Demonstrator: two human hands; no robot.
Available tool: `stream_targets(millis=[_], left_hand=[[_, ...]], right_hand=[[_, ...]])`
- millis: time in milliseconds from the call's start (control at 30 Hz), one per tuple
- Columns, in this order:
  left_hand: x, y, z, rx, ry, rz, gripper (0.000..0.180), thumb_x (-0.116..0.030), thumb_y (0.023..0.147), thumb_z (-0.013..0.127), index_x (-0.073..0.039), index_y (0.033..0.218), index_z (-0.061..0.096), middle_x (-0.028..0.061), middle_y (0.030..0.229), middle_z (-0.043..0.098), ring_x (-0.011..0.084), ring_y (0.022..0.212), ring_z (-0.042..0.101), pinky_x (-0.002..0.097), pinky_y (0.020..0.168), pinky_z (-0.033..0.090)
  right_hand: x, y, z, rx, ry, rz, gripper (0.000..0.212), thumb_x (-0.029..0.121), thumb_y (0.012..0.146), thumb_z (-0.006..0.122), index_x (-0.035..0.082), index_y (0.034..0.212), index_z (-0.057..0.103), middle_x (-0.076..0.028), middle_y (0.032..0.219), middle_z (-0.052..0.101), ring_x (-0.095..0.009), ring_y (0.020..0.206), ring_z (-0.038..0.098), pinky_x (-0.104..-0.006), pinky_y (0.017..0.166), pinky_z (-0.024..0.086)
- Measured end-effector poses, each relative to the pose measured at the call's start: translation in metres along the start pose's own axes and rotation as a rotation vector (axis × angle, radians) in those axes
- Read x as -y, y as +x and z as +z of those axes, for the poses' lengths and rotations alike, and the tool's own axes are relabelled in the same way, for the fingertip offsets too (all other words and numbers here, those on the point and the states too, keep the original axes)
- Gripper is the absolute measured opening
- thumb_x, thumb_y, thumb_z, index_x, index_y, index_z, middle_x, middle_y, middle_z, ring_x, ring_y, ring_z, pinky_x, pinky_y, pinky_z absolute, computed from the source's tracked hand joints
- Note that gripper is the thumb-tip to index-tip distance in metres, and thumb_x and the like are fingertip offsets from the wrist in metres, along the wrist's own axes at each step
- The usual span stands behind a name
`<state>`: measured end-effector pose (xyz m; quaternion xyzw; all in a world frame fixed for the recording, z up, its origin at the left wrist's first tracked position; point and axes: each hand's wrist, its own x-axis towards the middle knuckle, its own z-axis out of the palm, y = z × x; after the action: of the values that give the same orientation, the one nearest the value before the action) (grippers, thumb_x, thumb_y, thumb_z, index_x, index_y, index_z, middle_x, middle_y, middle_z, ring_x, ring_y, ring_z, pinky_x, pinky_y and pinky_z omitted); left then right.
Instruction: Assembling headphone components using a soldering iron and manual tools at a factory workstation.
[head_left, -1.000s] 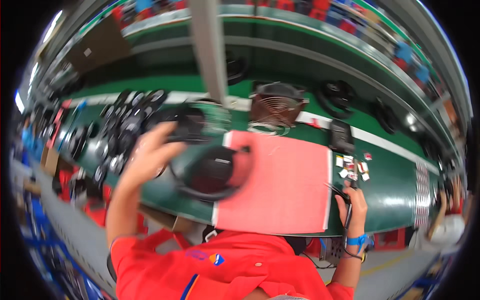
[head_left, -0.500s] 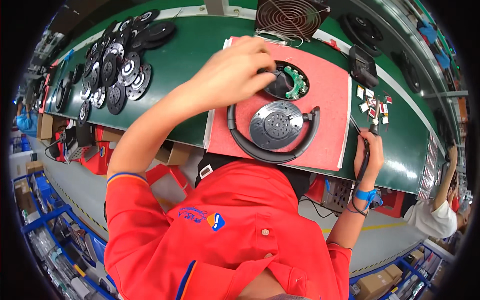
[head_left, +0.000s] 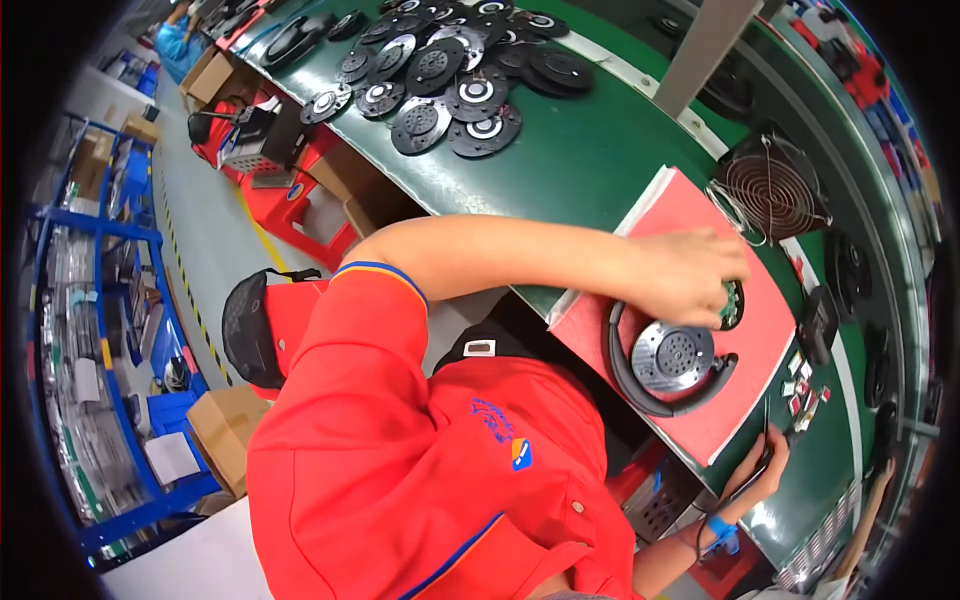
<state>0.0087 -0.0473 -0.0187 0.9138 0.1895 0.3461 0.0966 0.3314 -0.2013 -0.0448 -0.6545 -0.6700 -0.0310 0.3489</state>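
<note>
My left hand (head_left: 685,280) is over an open black ear cup with a green circuit board (head_left: 732,302), hiding most of it. Its fingers are curled down, and what they pinch is hidden. Just nearer lies a black headphone headband (head_left: 618,365), curved around a round dark plate with small holes (head_left: 673,357). These parts rest on a pink mat (head_left: 705,435). Beyond the mat's right edge, my right hand (head_left: 755,472) is closed around a pen-shaped corded tool that looks like a soldering iron (head_left: 766,456). Its tip is hard to make out.
Small white and red parts (head_left: 800,385) lie past my right hand. A fan with a round wire guard (head_left: 770,188) stands behind the mat. Many round black and silver plates (head_left: 435,65) are heaped at the far left of the green bench (head_left: 560,180). A metal post (head_left: 715,50) rises behind.
The view has swung left, so the bench appears tilted and shifted right. My left hand has moved farther over the ear cup, covering more of it. My right hand still holds the tool.
</note>
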Motion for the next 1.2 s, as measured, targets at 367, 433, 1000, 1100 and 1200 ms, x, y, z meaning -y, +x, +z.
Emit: stream_targets(millis=[367, 433, 1000, 1100, 1200], left_hand=[[0.175, -0.006, -0.13, 0.297, 0.815, -0.885, 0.045, -0.045, 0.081, 0.059, -0.009, 0.106, 0.063, 0.0164, 0.114, 0.058, 0.0365, 0.106, 0.054, 0.0465, 0.088, 0.045], [0.203, -0.025, -0.123, 0.356, 0.824, -0.812, 0.045, -0.035, 0.082, 0.06, -0.006, 0.116, 0.058, 0.0186, 0.114, 0.06, 0.0369, 0.106, 0.055, 0.0458, 0.09, 0.044], [0.202, -0.084, -0.155, -0.37, -0.427, -0.619, 0.016, -0.012, 0.095, 0.05, 0.001, 0.103, 0.054, 0.0101, 0.113, 0.059, 0.0154, 0.104, 0.053, 0.0275, 0.095, 0.037], [0.135, -0.047, -0.159, -0.393, -0.538, -0.679, 0.017, -0.016, 0.099, 0.041, -0.001, 0.1, 0.049, 0.0117, 0.111, 0.06, 0.0145, 0.106, 0.052, 0.0267, 0.095, 0.034], [0.089, -0.022, -0.166, -0.073, -0.336, -0.532, 0.01, -0.012, 0.097, 0.042, -0.003, 0.096, 0.045, 0.0055, 0.076, 0.055, 0.01, 0.073, 0.051, 0.0229, 0.071, 0.04]], right_hand=[[0.016, 0.009, 0.009, -0.11, 0.089, -0.008, 0.025, -0.012, 0.076, 0.059, 0.003, 0.096, 0.059, -0.015, 0.103, 0.063, -0.026, 0.094, 0.06, -0.0332, 0.083, 0.048], [0.057, 0.03, 0.012, 0.124, -0.253, -0.14, 0.025, 0.0, 0.074, 0.06, 0.008, 0.097, 0.062, -0.012, 0.091, 0.062, -0.028, 0.079, 0.059, -0.0343, 0.069, 0.049], [0.097, 0.097, 0.078, 0.309, 0.522, -0.519, 0.027, 0.011, 0.077, 0.061, 0.007, 0.1, 0.049, -0.015, 0.087, 0.056, -0.036, 0.085, 0.057, -0.0445, 0.072, 0.045], [0.098, 0.104, 0.077, 0.293, 0.376, -0.553, 0.026, 0.01, 0.076, 0.059, 0.007, 0.1, 0.049, -0.015, 0.086, 0.056, -0.036, 0.085, 0.057, -0.044, 0.072, 0.046], [0.104, 0.106, 0.067, 0.229, 0.487, -0.518, 0.028, 0.011, 0.077, 0.063, 0.006, 0.1, 0.05, -0.014, 0.086, 0.057, -0.035, 0.084, 0.057, -0.0435, 0.072, 0.046]])
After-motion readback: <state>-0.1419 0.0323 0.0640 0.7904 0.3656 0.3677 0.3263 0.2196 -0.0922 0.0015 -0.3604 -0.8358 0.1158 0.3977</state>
